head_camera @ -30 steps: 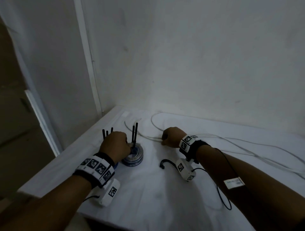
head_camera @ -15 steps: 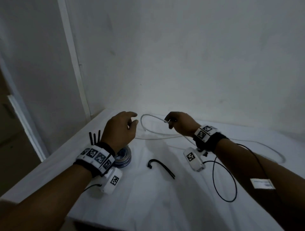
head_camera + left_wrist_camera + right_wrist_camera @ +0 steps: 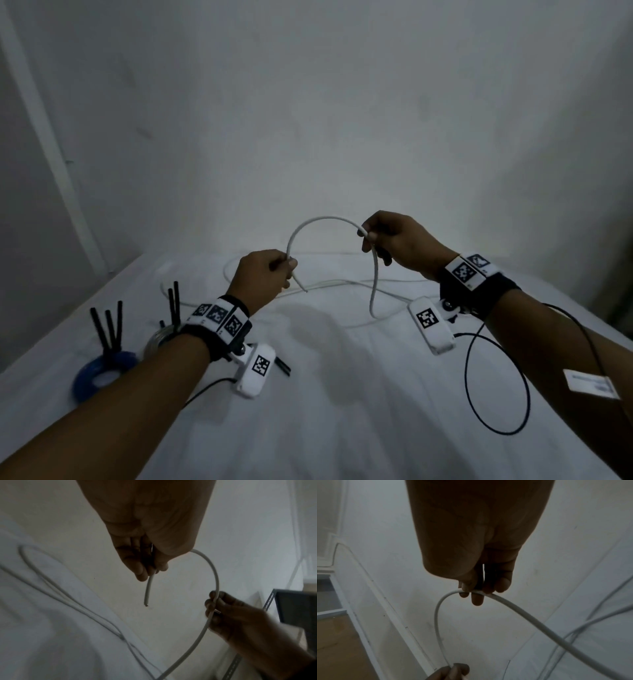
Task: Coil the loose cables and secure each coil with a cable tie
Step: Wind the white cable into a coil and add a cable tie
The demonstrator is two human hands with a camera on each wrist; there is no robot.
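A long white cable (image 3: 325,219) arches in the air between both hands. My left hand (image 3: 270,274) pinches it near its free end, which pokes out below the fingers (image 3: 147,592). My right hand (image 3: 387,240) grips the cable (image 3: 505,601) further along, and from there it hangs down to the white table (image 3: 342,411) and trails off in loose loops. A blue coil (image 3: 99,373) with black cable ties (image 3: 109,325) standing up from it lies at the left. A second coil (image 3: 157,339) with black ties sits partly hidden behind my left wrist.
One loose black cable tie (image 3: 282,365) lies on the table behind the left wrist camera. Walls close in at the back and left. A dark metal rack (image 3: 295,608) stands to the right. Thin black sensor wires (image 3: 496,383) hang from my right forearm.
My left hand left the coil and took hold of the white cable's end. Both hands rose off the table with the cable, which now arches between them.
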